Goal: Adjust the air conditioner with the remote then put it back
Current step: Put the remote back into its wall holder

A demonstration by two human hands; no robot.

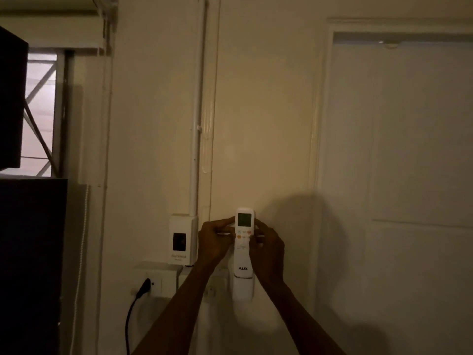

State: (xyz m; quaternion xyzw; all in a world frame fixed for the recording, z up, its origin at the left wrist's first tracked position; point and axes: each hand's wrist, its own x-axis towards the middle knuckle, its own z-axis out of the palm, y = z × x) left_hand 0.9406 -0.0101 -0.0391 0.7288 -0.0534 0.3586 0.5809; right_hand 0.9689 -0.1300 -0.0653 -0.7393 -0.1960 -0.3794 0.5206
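Left grip: left hand, fingers pressed against the left edge of the remote, fingertips up by the screen.
Right grip: right hand, fingers closed on the right edge of the remote, thumb lying over the button area; pinching the remote from both sides together with the left.
Remote: white, upright, flat against the wall, screen at the top faintly green, orange buttons below it, "AUX" printed near the lower end.
Seat of the remote: lower end sunk into a white holder fixed to the wall, upper part standing above the holder's rim.
Arms: both bare, reaching up from the bottom edge, meeting at the remote.
Left of the hands: white box with a dark window, mounted on the wall, a white conduit running straight up from its top.
Below the box: white socket plate with a black plug in it, black cord hanging down.
Far left: dark cabinet, and a window with diagonal bars above it.
Right: pale closed door in its frame, well apart from the remote.
Light: dim, yellowish; button labels too small to read.
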